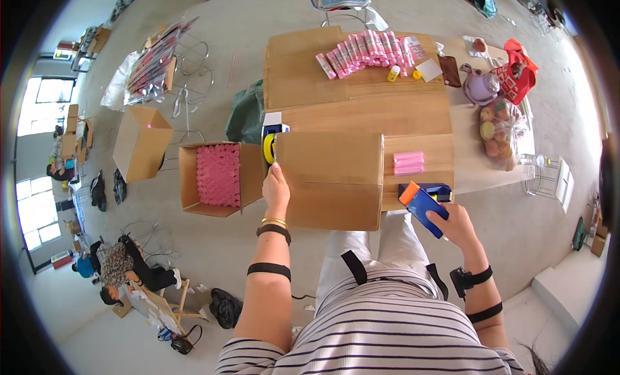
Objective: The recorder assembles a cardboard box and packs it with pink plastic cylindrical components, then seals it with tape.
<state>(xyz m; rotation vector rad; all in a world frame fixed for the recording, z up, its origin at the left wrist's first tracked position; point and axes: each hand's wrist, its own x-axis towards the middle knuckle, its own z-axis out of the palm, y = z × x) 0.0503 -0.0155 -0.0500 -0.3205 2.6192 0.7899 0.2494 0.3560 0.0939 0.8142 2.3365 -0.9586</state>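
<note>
A closed cardboard box (pixel 332 175) sits at the near edge of the wooden table, a seam running across its top. My left hand (pixel 276 191) grips the box's left edge, its fingers partly hidden. Just beyond that hand is a yellow tape roll (pixel 269 148) by a blue desk holder. My right hand (pixel 455 226) is closed around a blue hand tape dispenser (pixel 425 210) with an orange end, held right of the box, over the table's near edge. Beneath its tip lies another dark blue tape holder (pixel 442 192). Pink wrapped packs (pixel 408 163) rest beside the box.
An open carton of pink items (pixel 219 175) stands at left, another carton (pixel 139 145) beyond. Many pink tubes (pixel 368 52) cover the table's far side, near a flat cardboard sheet (pixel 300 68). Bagged fruit (pixel 500 133) and a red bag (pixel 516 71) lie right. People sit far left.
</note>
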